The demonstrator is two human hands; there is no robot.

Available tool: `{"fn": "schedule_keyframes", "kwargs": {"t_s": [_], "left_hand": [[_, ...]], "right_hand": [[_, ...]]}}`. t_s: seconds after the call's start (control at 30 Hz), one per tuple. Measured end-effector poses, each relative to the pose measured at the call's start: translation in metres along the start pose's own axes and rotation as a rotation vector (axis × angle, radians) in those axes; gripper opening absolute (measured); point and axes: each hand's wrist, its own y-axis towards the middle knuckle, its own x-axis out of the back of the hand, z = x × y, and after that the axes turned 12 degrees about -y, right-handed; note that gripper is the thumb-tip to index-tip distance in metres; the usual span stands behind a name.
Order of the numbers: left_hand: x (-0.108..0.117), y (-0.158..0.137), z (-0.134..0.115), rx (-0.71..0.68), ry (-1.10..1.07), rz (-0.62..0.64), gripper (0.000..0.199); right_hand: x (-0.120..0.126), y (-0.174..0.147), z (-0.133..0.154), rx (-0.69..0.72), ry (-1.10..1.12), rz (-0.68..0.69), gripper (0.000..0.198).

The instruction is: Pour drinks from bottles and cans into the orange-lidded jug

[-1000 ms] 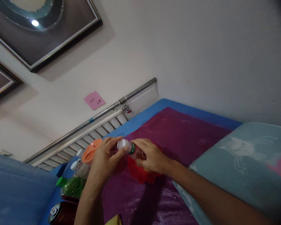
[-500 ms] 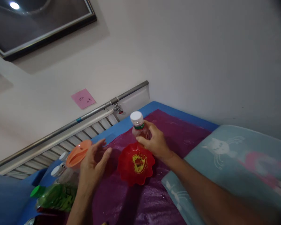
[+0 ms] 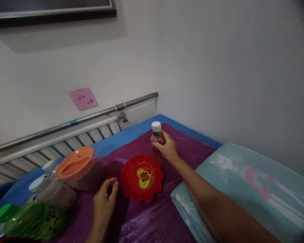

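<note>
My right hand (image 3: 168,148) is closed round a small clear bottle (image 3: 156,136) with a white cap, a green band and reddish-brown liquid. The bottle is upright at the far end of the purple sheet, behind a red scalloped dish (image 3: 152,165) with a yellow heart print. My left hand (image 3: 105,199) is just left of the dish, its fingers loosely curled and nothing visible in them. Left of that hand is a clear pitcher (image 3: 87,179) with an orange lid (image 3: 74,162).
Several capped bottles crowd the left side, among them a white-capped bottle (image 3: 54,192) and a blurred green bottle (image 3: 35,219). A folded light-blue cat-print cloth (image 3: 233,189) lies right on the purple sheet (image 3: 147,222). Behind are a radiator (image 3: 91,136) and pipe (image 3: 96,116) along the wall.
My right hand has moved the bottle back and right, away from the dish. My left hand has drawn nearer the dish's left side, its fingers more curled. The view has levelled out.
</note>
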Motion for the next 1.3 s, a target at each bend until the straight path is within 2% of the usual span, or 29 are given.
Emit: {"fn": "schedule_keyframes", "kwargs": {"t_s": [0.17, 0.23, 0.33, 0.4, 0.57, 0.67, 0.77, 1.0, 1.3], "left_hand": [[0.001, -0.002, 0.005, -0.025, -0.024, 0.01, 0.038], [0.001, -0.002, 0.005, -0.038, -0.035, 0.006, 0.037], [0.001, 0.0, 0.007, -0.055, -0.058, -0.01, 0.037], [0.0, 0.001, 0.008, -0.068, -0.076, -0.025, 0.036], [0.0, 0.001, 0.007, -0.103, -0.114, -0.021, 0.03], [-0.001, -0.002, 0.004, -0.125, -0.137, 0.017, 0.027], [-0.003, -0.004, 0.002, -0.137, -0.157, 0.054, 0.024], [-0.001, -0.002, 0.005, -0.126, -0.161, 0.065, 0.023], [-0.003, -0.003, 0.013, -0.098, -0.105, 0.084, 0.027]], "right_hand": [[0.0, 0.0, -0.001, 0.028, -0.037, 0.045, 0.07], [0.004, -0.001, 0.001, 0.035, -0.043, 0.013, 0.074], [0.015, -0.006, 0.01, 0.001, -0.039, -0.1, 0.062], [0.024, -0.013, 0.018, 0.001, -0.067, -0.094, 0.048], [0.043, -0.04, 0.023, 0.116, -0.281, 0.259, 0.019], [0.046, -0.051, 0.013, 0.144, -0.442, 0.461, 0.028], [0.043, -0.053, 0.003, 0.143, -0.599, 0.597, 0.039], [0.031, -0.039, 0.002, 0.198, -0.814, 0.765, 0.047], [0.009, -0.004, 0.001, 0.247, -0.912, 0.789, 0.045]]}}
